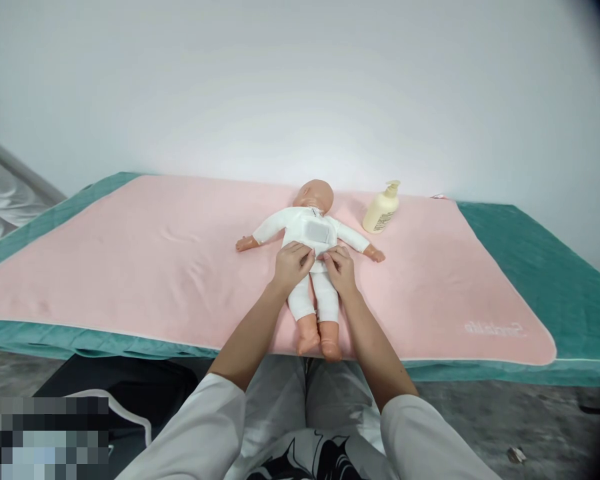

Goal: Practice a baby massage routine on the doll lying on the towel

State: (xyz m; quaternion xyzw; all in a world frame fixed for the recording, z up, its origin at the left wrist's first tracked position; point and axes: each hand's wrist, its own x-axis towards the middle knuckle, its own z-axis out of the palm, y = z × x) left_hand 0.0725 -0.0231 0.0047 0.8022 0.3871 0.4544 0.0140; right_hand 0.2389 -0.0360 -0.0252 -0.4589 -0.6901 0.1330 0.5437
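Left hand (294, 267) and right hand (341, 269), side by side on the waist of a doll (299, 230).
The doll lies on a pink mat (130, 253), its 2 arms spread wide, feet at the mat's front edge. The fingers of both hands are bent, tips drawn together at the white clothing (319, 266); I cannot tell whether they grip it. A pump bottle (380, 213) stands upright on the right, near an outstretched arm.

A cream pump bottle (381, 212) stands on a pink mat (130, 247) laid over a green cover (550, 287).
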